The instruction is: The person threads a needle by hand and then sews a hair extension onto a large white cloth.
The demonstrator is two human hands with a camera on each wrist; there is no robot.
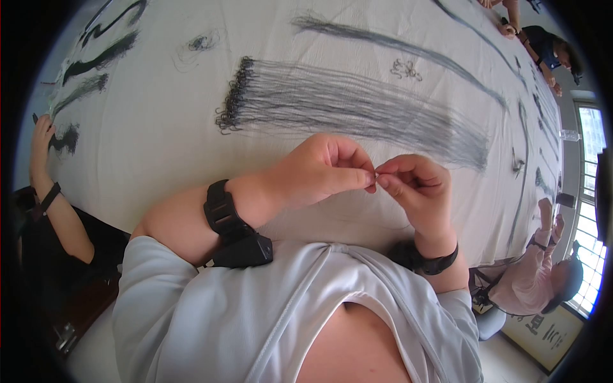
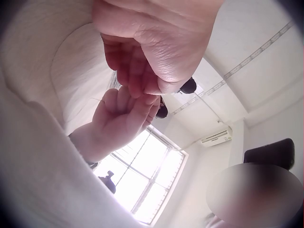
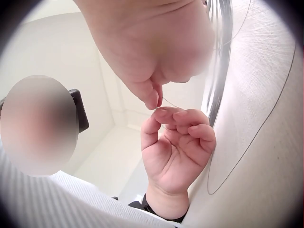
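In the head view my left hand (image 1: 322, 169) and right hand (image 1: 418, 188) meet at the fingertips above the white cloth, thumb and forefinger of each pinched together. A thin strand (image 3: 170, 102) runs between the fingertips in the right wrist view, both hands pinching it; its ends are hard to make out. That view has my right hand (image 3: 147, 42) above and my left hand (image 3: 175, 154) below, its other fingers curled. Beyond the hands lies a row of long dark strands (image 1: 357, 105) with knotted, looped ends (image 1: 235, 96) at the left.
On the white cloth (image 1: 159, 127) lie a long dark bundle (image 1: 396, 46), a small pile of loops (image 1: 407, 69) and a loose tangle (image 1: 200, 43). Darker bundles (image 1: 102, 54) are at the far left. Other people sit around the left and right edges.
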